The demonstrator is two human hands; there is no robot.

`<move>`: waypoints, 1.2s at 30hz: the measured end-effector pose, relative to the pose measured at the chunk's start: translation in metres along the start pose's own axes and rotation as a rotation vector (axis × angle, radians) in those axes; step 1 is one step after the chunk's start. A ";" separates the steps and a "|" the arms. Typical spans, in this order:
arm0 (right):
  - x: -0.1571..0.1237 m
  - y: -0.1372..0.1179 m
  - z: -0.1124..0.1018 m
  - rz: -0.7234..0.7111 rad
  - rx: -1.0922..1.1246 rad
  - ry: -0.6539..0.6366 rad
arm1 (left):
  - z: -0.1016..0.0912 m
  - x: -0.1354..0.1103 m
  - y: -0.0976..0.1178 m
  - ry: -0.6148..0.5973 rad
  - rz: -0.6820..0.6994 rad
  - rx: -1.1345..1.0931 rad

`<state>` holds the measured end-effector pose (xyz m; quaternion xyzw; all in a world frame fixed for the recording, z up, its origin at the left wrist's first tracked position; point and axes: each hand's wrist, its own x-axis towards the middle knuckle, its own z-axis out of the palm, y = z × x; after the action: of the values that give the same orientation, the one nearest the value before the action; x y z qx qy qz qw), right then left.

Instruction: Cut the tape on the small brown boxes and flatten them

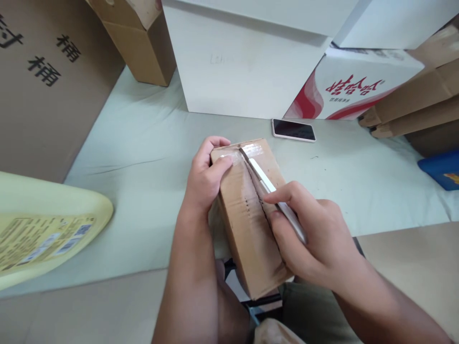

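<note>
A small brown cardboard box [238, 224] is tilted over the near edge of the table, its long side running away from me. My left hand [210, 177] grips its far left corner, the thumb on top over clear tape [253, 149]. In my right hand [311, 229] is a white utility knife [265, 181] with its blade extended. The blade tip touches the tape at the far end of the box's top seam. Along that seam runs a dark slit, with small perforation marks beside it.
A phone [294, 130] lies beyond the box on the pale green tablecloth [143, 191]. White boxes [247, 67] and a red-and-white carton [344, 91] stand behind. At left are a large carton [53, 95] and a yellow-green bottle [53, 234]; a blue item [441, 169] sits right.
</note>
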<state>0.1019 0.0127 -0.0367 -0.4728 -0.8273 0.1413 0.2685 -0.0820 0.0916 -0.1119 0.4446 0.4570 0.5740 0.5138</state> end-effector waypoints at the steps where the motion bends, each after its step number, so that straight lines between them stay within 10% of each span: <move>1: -0.001 0.001 0.000 0.004 0.018 -0.004 | 0.000 0.000 0.000 0.002 0.001 -0.001; 36: 0.000 0.001 0.001 0.289 0.390 0.047 | 0.002 0.002 -0.005 0.068 0.052 0.071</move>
<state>0.1020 0.0130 -0.0376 -0.5289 -0.7016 0.3242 0.3506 -0.0791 0.0939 -0.1166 0.4545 0.4826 0.5852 0.4670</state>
